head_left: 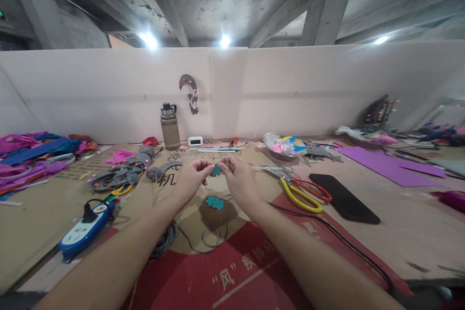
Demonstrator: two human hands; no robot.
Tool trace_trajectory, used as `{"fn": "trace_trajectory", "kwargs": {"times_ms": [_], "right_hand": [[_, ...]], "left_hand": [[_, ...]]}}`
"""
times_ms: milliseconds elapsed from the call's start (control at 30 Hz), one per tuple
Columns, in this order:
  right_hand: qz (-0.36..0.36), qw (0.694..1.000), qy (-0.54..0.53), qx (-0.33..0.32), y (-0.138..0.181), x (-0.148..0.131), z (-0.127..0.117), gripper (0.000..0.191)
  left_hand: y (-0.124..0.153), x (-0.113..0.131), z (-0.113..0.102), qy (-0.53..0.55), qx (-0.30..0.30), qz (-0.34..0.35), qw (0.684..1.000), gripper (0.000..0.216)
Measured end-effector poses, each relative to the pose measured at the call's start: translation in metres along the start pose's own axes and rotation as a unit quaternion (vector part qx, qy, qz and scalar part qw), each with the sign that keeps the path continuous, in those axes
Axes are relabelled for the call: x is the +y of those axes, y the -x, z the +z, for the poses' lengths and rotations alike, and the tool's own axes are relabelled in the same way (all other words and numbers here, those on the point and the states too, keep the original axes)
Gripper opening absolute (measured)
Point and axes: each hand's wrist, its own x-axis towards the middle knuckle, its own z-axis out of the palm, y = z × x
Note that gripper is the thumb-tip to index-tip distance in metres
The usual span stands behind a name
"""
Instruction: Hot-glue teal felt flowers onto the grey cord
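Both my hands meet above the cardboard-covered table, pinching a small teal felt piece (216,170) between them. My left hand (192,179) holds its left side with closed fingers. My right hand (238,179) holds its right side, fingers closed too. Below the hands lies a brown felt round (217,215) with another teal felt shape (214,202) on top. A coil of grey wire (165,242) rests by my left forearm.
Scissors with yellow and red handles (303,193) and a black phone (343,197) lie to the right. A blue-white power strip (85,227) sits at left, grey felt pieces (119,174) behind it. A water bottle (170,127) and small clock (195,141) stand by the back wall. Purple sheets (388,164) lie far right.
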Motion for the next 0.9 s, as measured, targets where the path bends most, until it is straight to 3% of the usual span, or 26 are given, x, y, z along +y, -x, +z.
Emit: {"fn": "trace_trajectory", "kwargs": {"times_ms": [900], "right_hand": [[0.008, 0.999, 0.023, -0.036, -0.001, 0.0032, -0.0026, 0.023]], "left_hand": [[0.0026, 0.004, -0.0005, -0.03, -0.026, 0.024, 0.999, 0.023]]}}
